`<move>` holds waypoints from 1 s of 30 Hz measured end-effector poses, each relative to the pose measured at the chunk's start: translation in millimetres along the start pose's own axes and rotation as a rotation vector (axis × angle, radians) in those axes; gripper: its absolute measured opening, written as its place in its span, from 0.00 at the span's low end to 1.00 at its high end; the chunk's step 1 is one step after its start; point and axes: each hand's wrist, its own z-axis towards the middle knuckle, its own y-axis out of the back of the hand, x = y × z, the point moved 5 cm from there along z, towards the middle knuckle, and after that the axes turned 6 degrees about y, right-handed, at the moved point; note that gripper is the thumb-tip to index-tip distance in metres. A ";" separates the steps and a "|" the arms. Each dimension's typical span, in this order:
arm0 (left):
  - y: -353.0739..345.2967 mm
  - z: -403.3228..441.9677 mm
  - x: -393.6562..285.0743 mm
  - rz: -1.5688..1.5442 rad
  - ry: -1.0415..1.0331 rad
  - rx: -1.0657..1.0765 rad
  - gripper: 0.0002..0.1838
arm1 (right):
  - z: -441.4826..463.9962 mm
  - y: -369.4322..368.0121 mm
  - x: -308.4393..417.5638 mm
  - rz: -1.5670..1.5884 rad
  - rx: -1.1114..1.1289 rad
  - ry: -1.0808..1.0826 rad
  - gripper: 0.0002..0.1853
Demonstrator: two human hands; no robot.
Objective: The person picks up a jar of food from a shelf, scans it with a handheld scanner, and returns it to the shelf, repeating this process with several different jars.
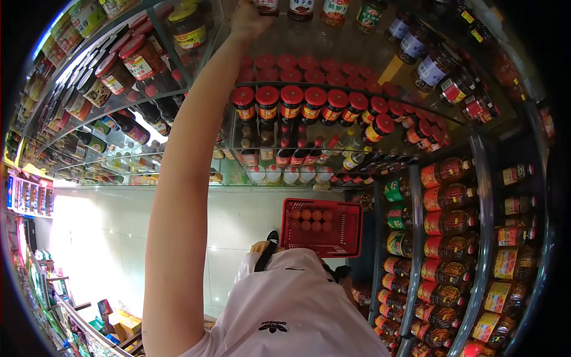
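My left arm stretches up across the view to a high glass shelf. At the top edge, my left hand [248, 22] is closed around the side of a labelled glass jar [267, 7], though the frame cuts off part of the fingers. In line with it on the shelf are a jar with a white label [301, 9], a jar with a red and white label [335, 12] and a green-labelled jar [370, 15]. My right hand is hidden beside my body. By my feet is a red plastic basket [358, 229] with several round orange-brown items inside.
Red-lidded jars [291, 101] line the shelf below, with sauce bottles [285, 153] lower down. Glass shelves of jars [140, 56] run along the left. Large oil bottles [449, 223] fill the right-hand racks. Pale floor tiles [128, 232] lie below.
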 end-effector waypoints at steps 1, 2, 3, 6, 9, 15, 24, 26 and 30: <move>-3.6 -13.7 -15.8 0.925 -0.156 -0.135 0.24 | 0.0 0.6 0.9 -0.003 -0.002 -0.003 0.27; -1.5 -3.5 -8.4 0.924 -0.156 -0.135 0.24 | -0.4 1.3 1.5 -0.005 -0.004 -0.006 0.27; 3.9 17.3 13.0 0.032 -0.003 0.011 0.21 | -1.2 2.0 2.1 -0.008 -0.005 -0.009 0.27; 2.1 14.0 12.3 -0.248 0.043 -0.001 0.19 | -2.2 -0.3 -2.0 -0.015 -0.009 -0.019 0.27; 8.2 17.6 8.0 0.442 -0.106 -0.186 0.22 | -2.1 -3.4 -7.1 -0.020 -0.013 -0.029 0.28; 6.7 -9.6 -14.0 0.859 -0.232 -0.360 0.34 | -5.0 -5.8 -7.6 -0.029 -0.018 -0.050 0.28; 4.5 -11.3 -15.3 0.817 -0.219 -0.362 0.37 | -2.2 -13.0 -23.2 -0.036 -0.017 -0.069 0.29; 4.8 -10.3 -15.1 0.800 -0.213 -0.368 0.36 | -0.4 -12.1 -23.9 -0.036 -0.013 -0.071 0.29; 6.8 -9.0 -14.4 0.856 -0.223 -0.379 0.35 | 2.7 -10.4 -24.7 -0.037 -0.005 -0.073 0.29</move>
